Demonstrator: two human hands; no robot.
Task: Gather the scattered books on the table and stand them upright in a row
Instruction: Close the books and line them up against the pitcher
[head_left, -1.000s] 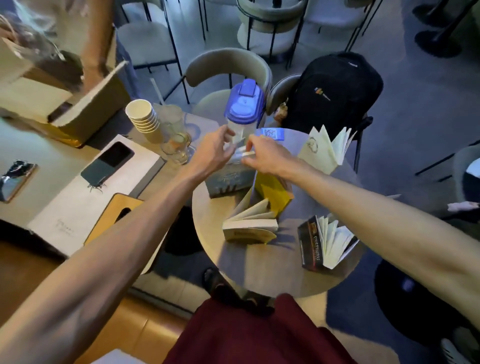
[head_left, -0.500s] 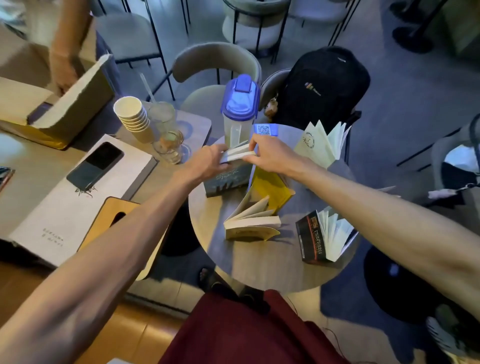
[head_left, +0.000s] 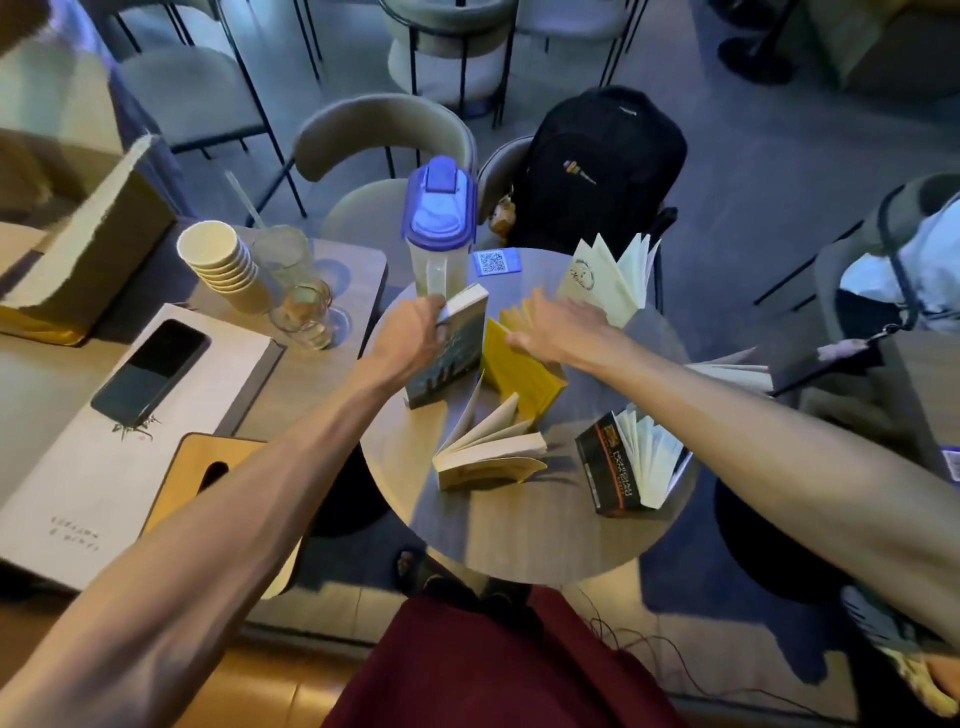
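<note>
Since half a second ago, your left hand (head_left: 410, 338) has stood the dark teal paperback (head_left: 453, 349) upright on the round wooden worktop (head_left: 519, 530), grip closed on its top edge to steady it. Your right hand (head_left: 558, 332), fingers loosely spread, reaches over the yellow book (head_left: 519, 371) beside it; two fanned books (head_left: 491, 449) lie nearer you.

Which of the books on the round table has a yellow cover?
The yellow book under the right hand, beside the grey book held by the left hand. The others are cream or black.
</note>
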